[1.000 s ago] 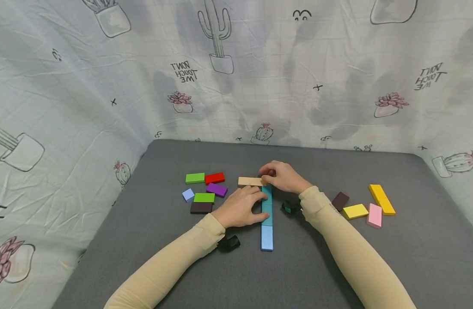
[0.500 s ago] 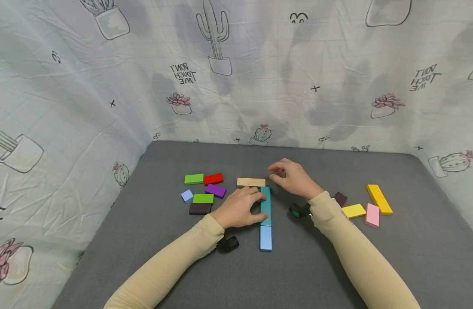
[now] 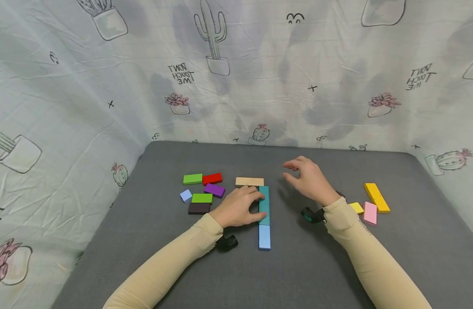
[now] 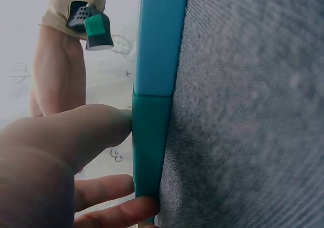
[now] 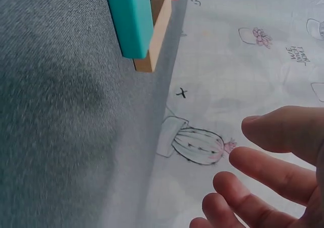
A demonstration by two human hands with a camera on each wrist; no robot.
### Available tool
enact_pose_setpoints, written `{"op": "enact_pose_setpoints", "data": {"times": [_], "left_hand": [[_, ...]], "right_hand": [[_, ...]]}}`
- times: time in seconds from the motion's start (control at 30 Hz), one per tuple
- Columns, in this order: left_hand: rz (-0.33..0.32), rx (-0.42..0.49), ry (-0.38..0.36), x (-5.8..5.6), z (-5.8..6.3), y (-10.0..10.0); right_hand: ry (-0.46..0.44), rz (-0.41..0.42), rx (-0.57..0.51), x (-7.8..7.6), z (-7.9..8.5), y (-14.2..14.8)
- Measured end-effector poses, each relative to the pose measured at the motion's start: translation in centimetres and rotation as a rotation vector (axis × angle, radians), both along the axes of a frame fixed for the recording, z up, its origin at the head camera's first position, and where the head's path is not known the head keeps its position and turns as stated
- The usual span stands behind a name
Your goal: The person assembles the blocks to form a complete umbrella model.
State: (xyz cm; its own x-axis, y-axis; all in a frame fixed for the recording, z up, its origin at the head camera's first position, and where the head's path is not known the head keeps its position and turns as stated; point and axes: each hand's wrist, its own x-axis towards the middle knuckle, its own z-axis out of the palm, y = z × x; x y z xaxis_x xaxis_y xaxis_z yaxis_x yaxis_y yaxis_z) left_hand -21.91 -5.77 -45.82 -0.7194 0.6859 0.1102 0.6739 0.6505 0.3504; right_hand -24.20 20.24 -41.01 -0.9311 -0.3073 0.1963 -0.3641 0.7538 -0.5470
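Note:
My left hand (image 3: 238,207) rests over a line of flat blocks, its thumb and fingertips touching the teal blocks (image 3: 264,213). In the left wrist view, the thumb lies on the teal block (image 4: 151,142) near its joint with a blue block (image 4: 161,40). A light blue block (image 3: 264,237) forms the near end of this line. Across its far end lies a tan wooden block (image 3: 249,181), reaching leftward. My right hand (image 3: 309,178) hovers to the right of the line, fingers loosely bent and apart, holding nothing.
Left of the line lie loose blocks: green (image 3: 193,179), red (image 3: 212,178), purple (image 3: 214,190), light blue (image 3: 186,196), another green (image 3: 202,198) and dark brown (image 3: 199,208). Rightward are yellow (image 3: 357,208), pink (image 3: 370,213) and orange-yellow (image 3: 377,198) blocks. A printed cloth (image 3: 259,94) hangs behind.
My right hand has let go at the tan block's right end and moved away to the right. My left hand stays on the teal blocks. The head view has shifted slightly.

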Motion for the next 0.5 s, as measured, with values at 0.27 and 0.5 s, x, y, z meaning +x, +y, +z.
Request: {"op": "enact_pose_setpoints", "data": {"times": [0.27,0.5], "left_hand": [[0.001,0.007,0.007,0.2,0.2,-0.1],[-0.002,0.012,0.014,0.2,0.2,0.0]], "right_hand": [[0.067,-0.019,0.001,1.3,0.5,1.7],[0.135,-0.048,0.024,2.6,0.9,3.9]]}}
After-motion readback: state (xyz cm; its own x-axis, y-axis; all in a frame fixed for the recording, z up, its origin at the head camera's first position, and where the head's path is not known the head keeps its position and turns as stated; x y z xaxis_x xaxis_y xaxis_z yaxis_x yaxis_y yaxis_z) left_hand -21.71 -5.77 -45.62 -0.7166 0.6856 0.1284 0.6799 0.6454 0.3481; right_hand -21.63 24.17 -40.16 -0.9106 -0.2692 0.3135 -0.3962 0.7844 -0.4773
